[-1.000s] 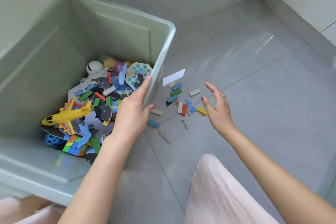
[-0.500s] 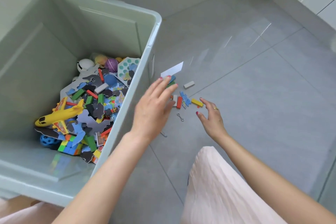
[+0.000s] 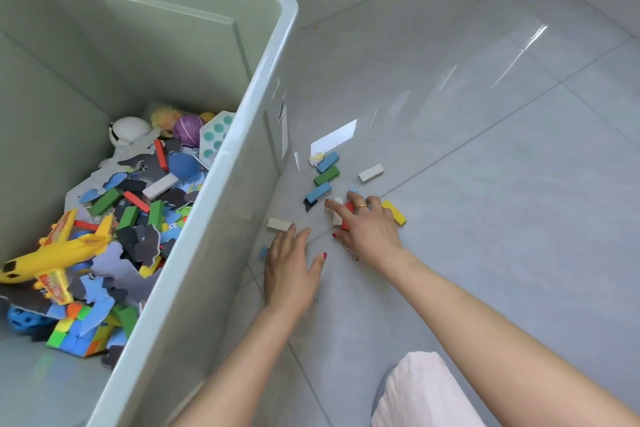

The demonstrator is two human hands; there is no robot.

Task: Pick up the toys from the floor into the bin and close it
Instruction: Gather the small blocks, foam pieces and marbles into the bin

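Note:
The pale green bin stands open on the left, holding a yellow toy plane, a colour cube, balls, blocks and puzzle pieces. Loose blocks lie on the grey floor beside it: two blue blocks, a green block, a white block and a yellow block. My right hand lies spread over a red block and a white one. My left hand is flat and low, fingertips just short of another white block.
A small blue piece lies by the bin wall, left of my left hand. A pale puzzle piece and a white slip lie beyond the blocks. My knee in pale pink cloth is at the bottom right. No lid shows.
My left hand has left the bin rim and dropped to the floor near the white block. My right hand has moved forward and down onto the red and white blocks.

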